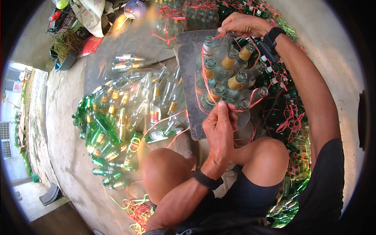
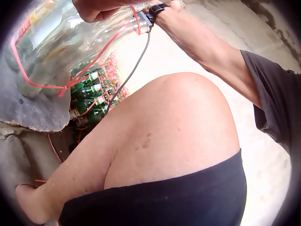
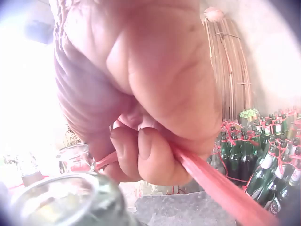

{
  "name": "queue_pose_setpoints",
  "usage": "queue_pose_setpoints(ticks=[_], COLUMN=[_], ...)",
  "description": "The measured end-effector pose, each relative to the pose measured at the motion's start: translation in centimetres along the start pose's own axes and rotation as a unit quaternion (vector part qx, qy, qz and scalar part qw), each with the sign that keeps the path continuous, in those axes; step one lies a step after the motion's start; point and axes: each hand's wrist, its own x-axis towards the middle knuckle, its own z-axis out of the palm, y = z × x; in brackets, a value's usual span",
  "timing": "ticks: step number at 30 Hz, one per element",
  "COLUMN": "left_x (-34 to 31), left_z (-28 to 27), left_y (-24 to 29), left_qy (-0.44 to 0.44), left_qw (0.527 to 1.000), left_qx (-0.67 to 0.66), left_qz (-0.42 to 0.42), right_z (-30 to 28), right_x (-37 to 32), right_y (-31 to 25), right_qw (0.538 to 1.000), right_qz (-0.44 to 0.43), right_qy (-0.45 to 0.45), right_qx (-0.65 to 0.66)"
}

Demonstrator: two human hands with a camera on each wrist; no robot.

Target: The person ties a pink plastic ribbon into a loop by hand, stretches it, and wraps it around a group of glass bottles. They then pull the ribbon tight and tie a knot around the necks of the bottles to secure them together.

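Observation:
A cluster of clear glass bottles (image 1: 229, 74), several with gold neck labels, stands upright on a dark slab (image 1: 188, 78). Pink plastic twine (image 1: 205, 74) runs round the bottles, between the necks. At the near side of the cluster my left hand (image 1: 219, 127) pinches the twine between thumb and fingers, right by the bottle mouths. My right hand (image 1: 246, 25) is at the far side, its fingers curled round the twine (image 3: 207, 181) in the right wrist view. Low round the bottles, the left wrist view shows a knotted pink strand (image 2: 63, 89).
Loose clear and green bottles (image 1: 105, 125) lie heaped on the floor to the left. Tied bundles of green bottles (image 1: 282, 105) stand to the right, and clear bundles (image 1: 168, 27) behind. A tangle of twine (image 1: 137, 211) lies near the left forearm. My bent knees (image 1: 266, 158) flank the slab's near edge.

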Motion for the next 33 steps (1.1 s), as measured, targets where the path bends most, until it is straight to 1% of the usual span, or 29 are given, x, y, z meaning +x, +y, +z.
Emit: queue_pose_setpoints(ticks=[2,6,8,9,11,12,14,16,21,25,27,29,31,32,33], left_x=[0.0,0.1,0.2,0.3,0.4,0.4,0.5,0.6,0.7,0.9,1.1,1.2,1.2,1.2,1.1], left_z=[0.0,0.1,0.1,0.1,0.1,0.1,0.0,-0.1,0.1,0.1,0.0,-0.1,-0.3,-0.2,-0.2], left_y=[0.0,0.1,0.2,0.2,0.1,0.1,0.0,-0.1,-0.1,-0.2,-0.2,-0.3,-0.3,-0.2,-0.2], left_qy=[-0.003,-0.003,-0.006,-0.008,-0.01,-0.01,-0.008,-0.024,-0.016,-0.014,-0.019,-0.022,-0.031,-0.03,-0.026], left_qw=[1.0,1.0,1.0,1.0,1.0,1.0,1.0,0.999,0.999,0.999,0.999,0.998,0.998,0.998,0.998], left_qx=[0.0,0.002,0.006,0.008,0.01,0.007,0.004,0.01,0.018,0.022,0.024,0.026,0.034,0.035,0.036], left_qz=[0.0,0.003,0.003,0.006,0.009,0.009,0.007,0.031,0.029,0.038,0.043,0.046,0.051,0.05,0.047], right_z=[-0.2,-0.3,-0.6,-0.4,0.0,0.1,0.3,0.5,0.4,1.3,2.5,2.6,3.3,3.9,4.2], right_x=[-0.4,-1.4,-1.4,-1.9,-3.0,-3.1,-3.8,-4.3,-5.3,-6.7,-7.2,-8.0,-8.1,-10.2,-10.3], right_y=[0.0,1.1,2.3,2.6,3.4,4.0,4.5,4.7,6.6,7.4,8.4,9.3,10.3,8.0,8.2], right_qw=[0.997,0.993,0.987,0.987,0.997,0.997,0.997,0.997,0.995,0.994,0.983,0.986,0.965,0.976,0.976], right_qz=[0.027,0.034,-0.069,-0.069,-0.029,-0.045,-0.044,-0.042,-0.024,-0.028,-0.085,-0.071,-0.188,-0.112,-0.112], right_qy=[0.023,0.053,0.044,0.044,0.059,0.054,0.057,0.059,0.062,0.07,0.135,0.121,0.184,0.189,0.187], right_qx=[-0.063,-0.096,-0.138,-0.138,-0.046,-0.026,-0.007,0.013,0.079,0.079,0.094,0.091,-0.008,0.001,0.002])
